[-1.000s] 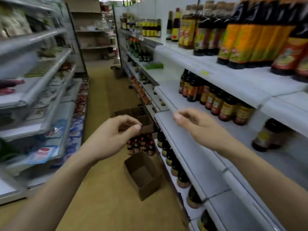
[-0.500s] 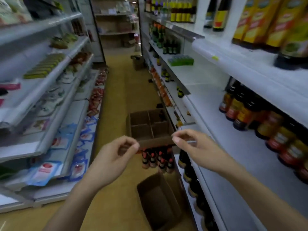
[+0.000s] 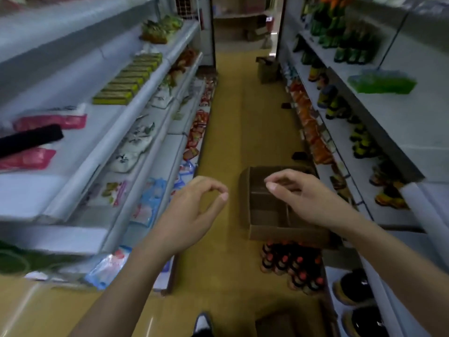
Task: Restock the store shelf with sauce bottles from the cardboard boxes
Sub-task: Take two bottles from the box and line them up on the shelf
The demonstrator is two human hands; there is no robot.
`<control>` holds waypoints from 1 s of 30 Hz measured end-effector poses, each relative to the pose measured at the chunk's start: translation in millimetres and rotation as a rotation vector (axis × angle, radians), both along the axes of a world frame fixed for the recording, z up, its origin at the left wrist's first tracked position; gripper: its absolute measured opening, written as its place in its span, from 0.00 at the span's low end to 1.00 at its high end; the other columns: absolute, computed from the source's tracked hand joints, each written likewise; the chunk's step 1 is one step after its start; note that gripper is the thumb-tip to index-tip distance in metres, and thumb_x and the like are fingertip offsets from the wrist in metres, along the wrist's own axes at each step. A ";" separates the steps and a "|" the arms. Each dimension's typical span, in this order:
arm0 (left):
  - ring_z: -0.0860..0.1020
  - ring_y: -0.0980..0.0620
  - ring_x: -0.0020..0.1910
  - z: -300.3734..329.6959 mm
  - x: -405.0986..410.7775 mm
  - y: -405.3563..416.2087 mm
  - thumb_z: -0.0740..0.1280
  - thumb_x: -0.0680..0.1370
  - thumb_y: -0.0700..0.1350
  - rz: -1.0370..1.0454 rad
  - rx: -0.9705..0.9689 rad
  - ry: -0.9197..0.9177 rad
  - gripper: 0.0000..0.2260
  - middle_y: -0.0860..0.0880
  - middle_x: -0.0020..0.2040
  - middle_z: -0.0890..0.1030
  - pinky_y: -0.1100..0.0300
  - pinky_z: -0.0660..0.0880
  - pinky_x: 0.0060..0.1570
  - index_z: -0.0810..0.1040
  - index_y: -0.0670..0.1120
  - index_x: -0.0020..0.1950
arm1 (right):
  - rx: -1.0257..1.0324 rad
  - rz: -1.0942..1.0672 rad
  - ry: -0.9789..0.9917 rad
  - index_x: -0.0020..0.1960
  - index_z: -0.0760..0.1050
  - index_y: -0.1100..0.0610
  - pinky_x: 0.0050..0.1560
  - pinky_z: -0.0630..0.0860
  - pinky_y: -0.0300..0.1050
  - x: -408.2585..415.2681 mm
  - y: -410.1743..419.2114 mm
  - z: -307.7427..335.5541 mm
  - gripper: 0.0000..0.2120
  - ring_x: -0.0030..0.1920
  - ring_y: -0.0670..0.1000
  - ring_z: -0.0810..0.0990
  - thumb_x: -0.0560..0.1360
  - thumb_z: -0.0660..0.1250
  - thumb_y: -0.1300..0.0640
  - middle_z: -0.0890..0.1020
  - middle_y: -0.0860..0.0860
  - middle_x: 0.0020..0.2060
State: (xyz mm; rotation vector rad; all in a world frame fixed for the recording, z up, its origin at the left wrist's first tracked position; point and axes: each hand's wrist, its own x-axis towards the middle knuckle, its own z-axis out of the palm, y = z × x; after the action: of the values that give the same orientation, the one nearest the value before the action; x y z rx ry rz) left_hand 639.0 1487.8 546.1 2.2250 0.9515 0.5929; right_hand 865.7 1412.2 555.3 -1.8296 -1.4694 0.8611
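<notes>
1. Bottles [image 3: 291, 266] stand on the floor just in front of the box [image 3: 267, 215], probably waiting for the shelf [image 3: 364, 239].
2. Left hand [image 3: 192, 215] and right hand [image 3: 303, 198] hover above the box, fingers loosely curled, holding nothing.

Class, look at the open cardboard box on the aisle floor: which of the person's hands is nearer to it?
Right. The right hand hovers directly over the cardboard box, overlapping it in view; the left hand hangs over bare floor to the box's left.

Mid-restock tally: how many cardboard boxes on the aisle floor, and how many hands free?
Cardboard boxes: 3, divided box, far box, near box
Free hands: 2, left hand, right hand
Total: 5
</notes>
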 end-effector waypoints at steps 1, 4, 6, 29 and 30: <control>0.73 0.67 0.54 -1.5 6.5 25.3 0.62 0.78 0.53 -0.019 0.000 0.001 0.04 0.63 0.51 0.76 0.77 0.66 0.53 0.71 0.64 0.49 | 0.016 -0.017 0.000 0.57 0.76 0.45 0.46 0.73 0.25 5.6 22.7 2.3 0.11 0.51 0.34 0.77 0.78 0.62 0.44 0.79 0.37 0.50; 0.74 0.66 0.54 -8.3 42.2 98.0 0.63 0.79 0.51 -0.122 -0.053 0.068 0.06 0.62 0.52 0.75 0.71 0.69 0.55 0.70 0.63 0.52 | 0.013 -0.107 -0.006 0.57 0.76 0.45 0.48 0.74 0.29 26.1 71.9 10.3 0.11 0.51 0.35 0.77 0.78 0.62 0.43 0.79 0.37 0.50; 0.74 0.64 0.52 -10.4 79.0 137.5 0.65 0.79 0.48 -0.179 -0.072 0.070 0.06 0.58 0.52 0.77 0.66 0.71 0.54 0.71 0.59 0.53 | -0.012 -0.170 -0.017 0.58 0.76 0.46 0.49 0.74 0.31 47.0 92.1 14.1 0.12 0.52 0.37 0.77 0.78 0.61 0.43 0.79 0.38 0.51; 0.73 0.59 0.55 -38.4 506.0 446.9 0.64 0.80 0.47 -0.866 -0.012 0.276 0.07 0.56 0.55 0.74 0.66 0.69 0.53 0.75 0.54 0.58 | -0.036 -0.831 0.027 0.58 0.75 0.49 0.44 0.71 0.32 352.3 330.8 -37.0 0.12 0.49 0.41 0.77 0.79 0.61 0.45 0.79 0.42 0.49; 0.73 0.59 0.55 -44.6 525.0 452.9 0.63 0.80 0.48 -0.918 -0.003 0.292 0.09 0.56 0.55 0.74 0.66 0.70 0.53 0.75 0.53 0.60 | -0.036 -0.877 0.037 0.58 0.75 0.49 0.44 0.72 0.34 358.6 332.0 -44.1 0.11 0.48 0.42 0.77 0.79 0.61 0.45 0.79 0.42 0.48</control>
State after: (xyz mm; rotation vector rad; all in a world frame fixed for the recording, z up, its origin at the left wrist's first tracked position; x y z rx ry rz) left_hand 1164.0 1940.7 501.5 2.4580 -0.0197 -0.1579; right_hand 1224.4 1744.1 511.1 -2.1662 -0.4975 0.4612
